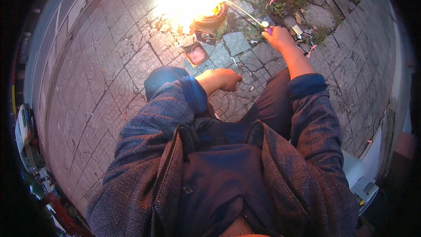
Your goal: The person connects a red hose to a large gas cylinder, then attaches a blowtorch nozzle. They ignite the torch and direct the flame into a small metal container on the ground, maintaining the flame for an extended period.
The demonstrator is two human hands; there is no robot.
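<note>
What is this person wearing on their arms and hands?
Both arms are in a dark blue-grey woven jacket with a faint check. The sleeves are pushed up, showing plain blue cuffs, so the forearms are bare. The left hand and right hand wear no gloves.

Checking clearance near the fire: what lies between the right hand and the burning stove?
In the head view, a thin bent rod runs from the right hand to the burning stove, above a grey paving slab.
</note>
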